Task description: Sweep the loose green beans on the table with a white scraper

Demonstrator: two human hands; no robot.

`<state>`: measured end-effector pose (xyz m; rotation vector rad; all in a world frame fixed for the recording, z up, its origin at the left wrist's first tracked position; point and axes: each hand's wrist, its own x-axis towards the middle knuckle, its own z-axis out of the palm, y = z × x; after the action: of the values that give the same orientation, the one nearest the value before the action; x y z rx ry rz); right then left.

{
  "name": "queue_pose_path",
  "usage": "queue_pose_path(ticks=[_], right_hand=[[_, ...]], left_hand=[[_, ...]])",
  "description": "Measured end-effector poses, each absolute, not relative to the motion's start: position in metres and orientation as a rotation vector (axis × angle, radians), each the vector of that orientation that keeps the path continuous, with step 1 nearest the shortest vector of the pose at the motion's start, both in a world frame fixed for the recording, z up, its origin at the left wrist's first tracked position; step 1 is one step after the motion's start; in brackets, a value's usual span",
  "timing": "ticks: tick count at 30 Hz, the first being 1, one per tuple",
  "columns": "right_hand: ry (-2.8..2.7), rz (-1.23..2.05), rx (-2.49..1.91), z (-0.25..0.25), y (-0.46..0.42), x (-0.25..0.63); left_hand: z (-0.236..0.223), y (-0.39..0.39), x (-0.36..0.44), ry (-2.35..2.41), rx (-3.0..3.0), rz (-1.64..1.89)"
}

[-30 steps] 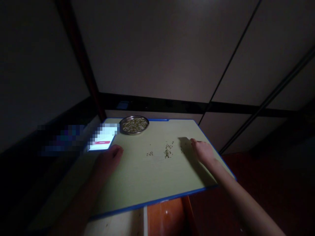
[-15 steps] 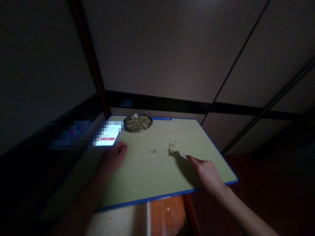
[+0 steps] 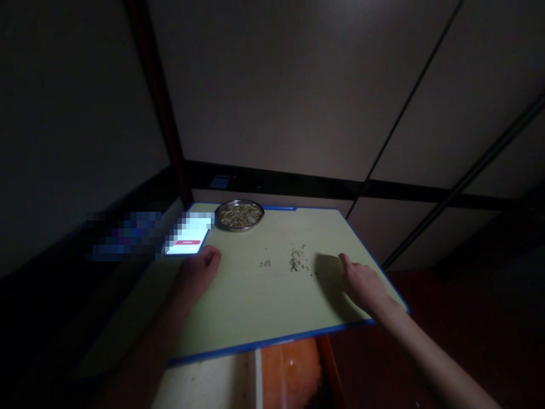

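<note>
A scatter of small greenish-brown seeds or grains lies on the pale green, blue-edged board, with a smaller group of grains to its left. My right hand is held to the right of the larger scatter, fingers curled together and a shadow beneath it. Whatever it grips is hidden from this angle. On the left side of the board my left hand rests loosely closed, just below a lit phone screen. Farther back stands a round metal plate holding many similar grains.
A dark-banded pale wall or cabinet rises behind the board. Below the front edge is an orange surface beside a whitish one. Dark reddish floor shows at the right.
My right hand has moved right and slightly up, away from the grains. The white flat tool in it no longer shows. A few grains now lie farther right. My left hand stays put.
</note>
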<state>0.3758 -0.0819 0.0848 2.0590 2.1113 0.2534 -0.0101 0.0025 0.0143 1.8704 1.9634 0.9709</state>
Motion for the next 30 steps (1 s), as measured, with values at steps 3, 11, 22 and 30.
queue_pose_path(ticks=[3, 11, 22, 30], right_hand=[[2.197, 0.150, 2.009, 0.093, -0.082, 0.351], [2.331, -0.076, 1.896, 0.114, -0.081, 0.302], [2.423, -0.238, 1.830, 0.120, -0.091, 0.260], [2.532, -0.356, 1.831, 0.117, -0.084, 0.238]], left_hand=[[0.013, 0.002, -0.011, 1.951, 1.875, 1.012], [0.011, 0.000, -0.011, 1.908, 1.866, 1.083], [0.010, -0.004, -0.010, 1.908, 1.857, 1.099], [0.014, -0.007, -0.007, 1.911, 1.852, 1.145]])
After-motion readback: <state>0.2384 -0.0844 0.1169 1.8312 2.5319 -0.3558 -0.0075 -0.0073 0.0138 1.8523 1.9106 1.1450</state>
